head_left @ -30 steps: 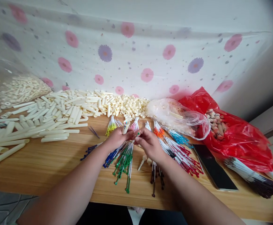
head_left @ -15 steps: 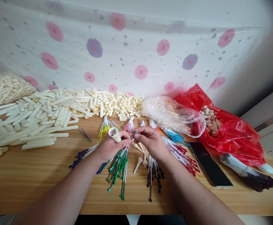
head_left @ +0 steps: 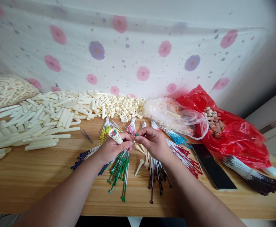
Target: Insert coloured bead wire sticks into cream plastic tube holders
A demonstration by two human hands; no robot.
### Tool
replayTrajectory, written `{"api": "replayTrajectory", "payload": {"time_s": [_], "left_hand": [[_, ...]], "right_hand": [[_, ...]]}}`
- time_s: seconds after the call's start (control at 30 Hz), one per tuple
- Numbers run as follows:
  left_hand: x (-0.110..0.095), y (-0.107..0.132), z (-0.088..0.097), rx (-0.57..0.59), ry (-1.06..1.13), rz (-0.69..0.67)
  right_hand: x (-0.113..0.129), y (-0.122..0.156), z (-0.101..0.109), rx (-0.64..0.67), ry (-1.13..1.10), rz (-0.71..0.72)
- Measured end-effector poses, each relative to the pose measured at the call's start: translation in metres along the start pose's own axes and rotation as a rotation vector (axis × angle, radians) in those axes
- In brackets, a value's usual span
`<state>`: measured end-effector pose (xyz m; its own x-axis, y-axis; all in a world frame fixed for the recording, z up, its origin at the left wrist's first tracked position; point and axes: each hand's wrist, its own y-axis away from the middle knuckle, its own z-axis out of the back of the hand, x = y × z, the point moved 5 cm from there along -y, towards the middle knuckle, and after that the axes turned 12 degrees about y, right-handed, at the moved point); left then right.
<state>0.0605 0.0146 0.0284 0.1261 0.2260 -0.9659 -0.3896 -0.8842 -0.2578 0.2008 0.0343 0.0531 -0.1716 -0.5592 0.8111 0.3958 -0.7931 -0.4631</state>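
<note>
My left hand (head_left: 115,149) is closed around a cream pen barrel (head_left: 116,136), whose wide open end faces up and left and shows several coloured tips inside. My right hand (head_left: 153,143) pinches a thin pen refill with a green end (head_left: 136,135), close to my left fingertips. The refill's other end is hidden by the fingers. Just below my hands fans a bundle of green-ended refills (head_left: 120,170). Cream cone-shaped pen tips (head_left: 139,166) lie between the hands, near dark brown-ended refills (head_left: 155,176).
Piled cream tubes (head_left: 64,110) cover the back left. Blue (head_left: 83,157), yellow (head_left: 104,130) and red (head_left: 187,157) refill bundles surround my hands. A clear plastic bag (head_left: 173,113), red bag (head_left: 239,135), black phone (head_left: 211,167) and dark-ended bundle (head_left: 253,175) sit at right.
The green end in my right hand has tipped and drawn in between the fingertips, with less of the white refill showing. My left hand keeps the pen barrel. The view has shifted slightly.
</note>
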Motion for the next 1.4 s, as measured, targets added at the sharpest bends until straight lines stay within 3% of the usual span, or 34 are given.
{"api": "replayTrajectory", "payload": {"time_s": [0.13,0.27,0.33,0.43,0.57,0.8,1.4], "left_hand": [[0.002,-0.003,0.009,-0.125,-0.190,-0.019],[-0.003,-0.005,0.017,-0.273,-0.381,-0.105],[-0.007,-0.005,0.015,-0.279,-0.415,-0.166],[-0.012,-0.006,0.010,-0.269,-0.424,-0.239],[-0.014,-0.006,0.005,-0.246,-0.445,-0.264],[-0.015,-0.006,0.005,-0.230,-0.492,-0.303],[-0.014,-0.006,0.005,-0.228,-0.538,-0.359]], "right_hand": [[0.018,0.005,0.018,-0.094,0.134,0.079],[0.063,0.029,0.054,-0.469,0.150,0.295],[0.086,0.043,0.059,-0.537,0.185,0.451],[0.109,0.050,0.052,-0.418,0.301,0.569],[0.114,0.045,0.035,-0.217,0.466,0.610],[0.103,0.041,0.019,-0.278,0.542,0.680],[0.094,0.040,0.012,-0.351,0.607,0.631]]}}
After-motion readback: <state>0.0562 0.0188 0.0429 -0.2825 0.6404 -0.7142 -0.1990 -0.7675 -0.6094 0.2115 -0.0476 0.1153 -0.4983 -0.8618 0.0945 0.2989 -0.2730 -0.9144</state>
